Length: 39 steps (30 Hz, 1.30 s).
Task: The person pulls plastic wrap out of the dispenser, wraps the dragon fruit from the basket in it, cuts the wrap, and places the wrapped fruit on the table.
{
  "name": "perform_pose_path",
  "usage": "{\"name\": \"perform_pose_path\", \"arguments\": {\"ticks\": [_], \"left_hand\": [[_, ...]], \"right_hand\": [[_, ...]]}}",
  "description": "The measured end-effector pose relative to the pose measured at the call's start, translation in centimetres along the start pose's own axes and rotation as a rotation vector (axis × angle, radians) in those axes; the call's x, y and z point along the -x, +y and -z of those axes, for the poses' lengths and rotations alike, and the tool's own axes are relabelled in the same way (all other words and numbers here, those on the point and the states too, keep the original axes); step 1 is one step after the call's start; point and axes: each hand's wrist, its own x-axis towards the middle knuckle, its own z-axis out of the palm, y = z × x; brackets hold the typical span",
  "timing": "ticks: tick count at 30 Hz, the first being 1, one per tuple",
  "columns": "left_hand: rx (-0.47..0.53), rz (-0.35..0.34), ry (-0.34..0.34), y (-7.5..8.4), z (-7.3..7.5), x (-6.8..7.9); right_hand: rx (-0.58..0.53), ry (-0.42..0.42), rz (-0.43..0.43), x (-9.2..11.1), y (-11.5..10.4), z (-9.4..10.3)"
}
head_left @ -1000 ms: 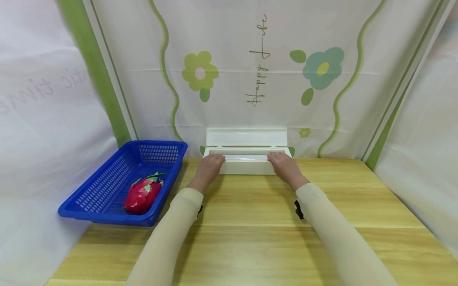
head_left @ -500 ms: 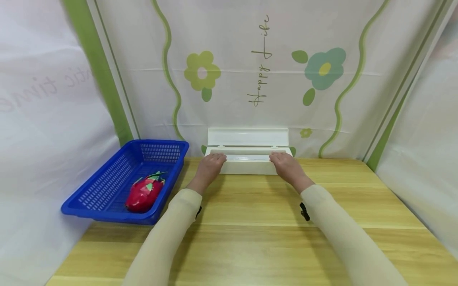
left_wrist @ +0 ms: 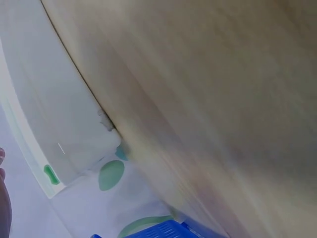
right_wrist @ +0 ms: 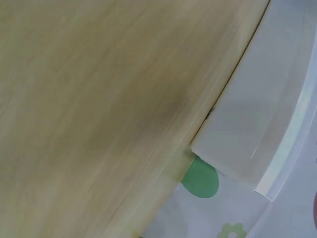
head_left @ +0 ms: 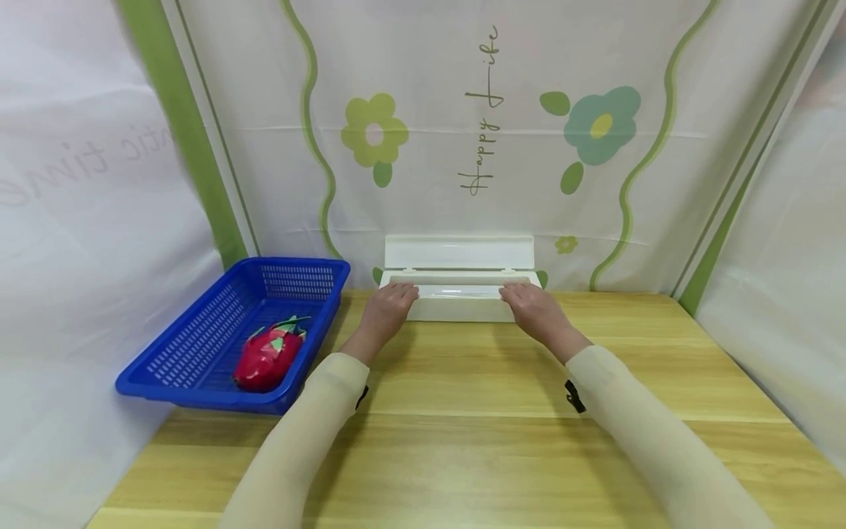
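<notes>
A long white cling film box [head_left: 459,311] stands at the back of the table, its lid [head_left: 459,253] raised against the curtain. Glossy clear film [head_left: 458,292] shows in its opening. With curled fingers my left hand [head_left: 388,307] pinches at the film by the left end of the front rim. My right hand [head_left: 534,308] does likewise at the right end; the exact grip of both is hidden behind the knuckles. The left wrist view shows the box's pale front [left_wrist: 59,99] and a sliver of fingers. On the right wrist view the box [right_wrist: 247,114] reaches the right edge.
A blue plastic basket [head_left: 152,394] stands at the left of the wooden table [head_left: 463,455], holding a red dragon fruit [head_left: 267,360] with green tips. A printed white curtain [head_left: 429,191] rises right behind the box, and more curtain hangs at both sides.
My right hand has shifted slightly right and its wrist has swung outward. The left wrist has edged outward too. Box, lid and basket stay put, with a small shift of the head view.
</notes>
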Motion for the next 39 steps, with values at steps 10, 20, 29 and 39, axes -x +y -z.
{"name": "perform_pose_path", "arguments": {"ticks": [10, 20, 29, 39], "left_hand": [[0.016, -0.018, 0.044, 0.3, 1.1, 0.0], [0.006, -0.034, 0.079, 0.6, 2.3, -0.3], [-0.026, -0.051, 0.098, 1.1, 3.8, -0.5], [-0.039, -0.079, 0.109, 1.8, 5.0, -0.2]], "right_hand": [[0.006, 0.029, 0.042, -0.2, -0.4, 1.3], [0.012, 0.082, 0.078, -0.7, -1.1, 3.0], [0.018, 0.145, 0.095, -0.6, -1.6, 3.8], [0.033, 0.176, 0.090, -0.2, -2.5, 4.9]]}}
